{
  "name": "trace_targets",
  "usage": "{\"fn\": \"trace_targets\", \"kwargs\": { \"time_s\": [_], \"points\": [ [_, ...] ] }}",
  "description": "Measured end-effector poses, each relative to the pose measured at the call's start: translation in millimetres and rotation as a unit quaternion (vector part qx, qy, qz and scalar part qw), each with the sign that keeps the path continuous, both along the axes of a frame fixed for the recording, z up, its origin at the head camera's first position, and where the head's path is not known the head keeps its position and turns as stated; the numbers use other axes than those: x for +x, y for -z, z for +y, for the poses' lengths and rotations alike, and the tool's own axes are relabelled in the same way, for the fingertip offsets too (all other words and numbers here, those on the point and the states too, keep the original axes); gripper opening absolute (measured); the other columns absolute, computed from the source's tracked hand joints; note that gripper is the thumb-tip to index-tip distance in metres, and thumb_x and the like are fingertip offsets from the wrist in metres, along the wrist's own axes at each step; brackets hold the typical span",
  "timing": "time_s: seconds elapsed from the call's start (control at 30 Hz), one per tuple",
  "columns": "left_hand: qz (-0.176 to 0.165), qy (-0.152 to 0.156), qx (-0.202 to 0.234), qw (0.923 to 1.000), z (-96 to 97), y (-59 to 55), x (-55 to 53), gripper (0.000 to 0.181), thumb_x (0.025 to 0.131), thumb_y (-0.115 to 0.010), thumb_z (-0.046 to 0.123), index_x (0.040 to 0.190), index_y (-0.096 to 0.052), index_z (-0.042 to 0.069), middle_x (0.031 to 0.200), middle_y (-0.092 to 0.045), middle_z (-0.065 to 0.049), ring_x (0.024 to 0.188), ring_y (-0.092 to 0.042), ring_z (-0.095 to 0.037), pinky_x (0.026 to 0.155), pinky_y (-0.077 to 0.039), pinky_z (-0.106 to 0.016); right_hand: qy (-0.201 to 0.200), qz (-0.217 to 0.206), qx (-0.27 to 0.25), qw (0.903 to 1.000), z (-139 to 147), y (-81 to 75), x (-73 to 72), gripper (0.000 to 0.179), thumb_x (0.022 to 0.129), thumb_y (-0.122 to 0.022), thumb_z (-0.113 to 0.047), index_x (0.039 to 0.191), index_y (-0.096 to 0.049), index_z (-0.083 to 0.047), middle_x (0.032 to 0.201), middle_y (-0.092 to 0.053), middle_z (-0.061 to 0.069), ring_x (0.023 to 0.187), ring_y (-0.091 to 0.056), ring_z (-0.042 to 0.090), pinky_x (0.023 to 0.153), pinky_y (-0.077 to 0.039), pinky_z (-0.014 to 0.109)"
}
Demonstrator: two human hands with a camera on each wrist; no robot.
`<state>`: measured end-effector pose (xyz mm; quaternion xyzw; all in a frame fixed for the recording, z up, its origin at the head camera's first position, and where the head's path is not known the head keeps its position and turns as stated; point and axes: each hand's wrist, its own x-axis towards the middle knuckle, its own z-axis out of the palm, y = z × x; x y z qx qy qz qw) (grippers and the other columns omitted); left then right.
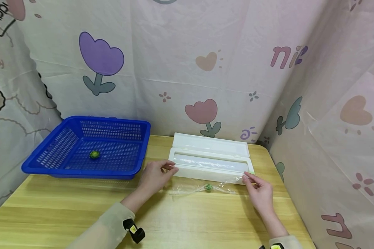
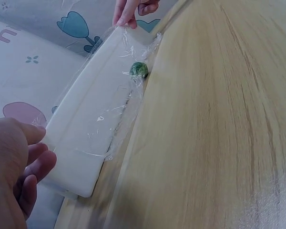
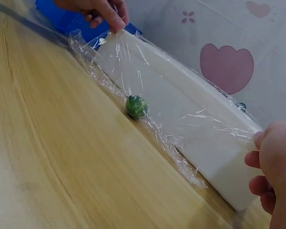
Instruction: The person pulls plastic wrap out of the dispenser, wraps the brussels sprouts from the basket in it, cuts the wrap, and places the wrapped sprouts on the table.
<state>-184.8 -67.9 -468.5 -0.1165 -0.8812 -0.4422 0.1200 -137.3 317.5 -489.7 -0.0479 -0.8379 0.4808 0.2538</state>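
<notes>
A white cling film dispenser box (image 1: 212, 173) stands on the table with its lid tipped back, a film roll (image 1: 210, 162) showing inside. Clear cling film (image 2: 100, 117) hangs over its front and trails onto the table. On the film's lower part sits a small green ball-shaped vegetable, like a Brussels sprout (image 3: 136, 107). My left hand (image 1: 156, 177) pinches the film at the box's left front corner. At the right front corner my right hand (image 1: 261, 191) pinches the film between thumb and fingers.
A blue plastic basket (image 1: 140, 152) stands on the left of the table, with another small green vegetable (image 1: 94, 154) inside. The wooden table (image 1: 187, 221) reaches back to a patterned curtain (image 1: 174, 62), which also hangs along both sides.
</notes>
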Motion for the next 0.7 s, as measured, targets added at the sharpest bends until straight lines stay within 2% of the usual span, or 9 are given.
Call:
{"fn": "trace_targets", "kwargs": {
  "time_s": [0.2,0.57,0.7],
  "points": [
    [-0.004,0.006,0.004,1.0,-0.9,0.6,-1.9,0.01,0.094,-0.084,0.036,0.097,-0.084,0.026,0.085,-0.074,0.018,0.071,-0.063,-0.006,0.064,-0.054,-0.031,0.003,0.01,0.011,0.9999,-0.1,-3.1,0.1,0.007,0.094,-0.081,-0.004,0.1,-0.084,-0.005,0.088,-0.078,0.011,0.049,-0.047,0.005,0.043,-0.036,0.019],
    [-0.019,0.017,0.012,0.9996,-4.1,0.5,-2.5,0.009,0.093,-0.084,0.037,0.093,-0.084,0.028,0.084,-0.074,0.017,0.066,-0.061,-0.008,0.059,-0.051,-0.031,-0.028,0.014,-0.006,0.9995,-0.1,-0.1,3.5,0.005,0.1,-0.072,-0.001,0.102,-0.077,-0.002,0.091,-0.07,0.016,0.039,-0.036,0.0,0.034,-0.029,0.021],
    [-0.015,0.018,0.016,0.9996,-5.1,1.2,-2.6,0.006,0.093,-0.085,0.035,0.092,-0.084,0.029,0.087,-0.075,0.016,0.064,-0.061,-0.008,0.056,-0.05,-0.03,-0.04,0.037,-0.004,0.9985,0.5,1.0,4.8,0.007,0.098,-0.071,0.006,0.102,-0.075,0.002,0.096,-0.067,0.018,0.041,-0.035,-0.001,0.034,-0.029,0.023]
  ]
}}
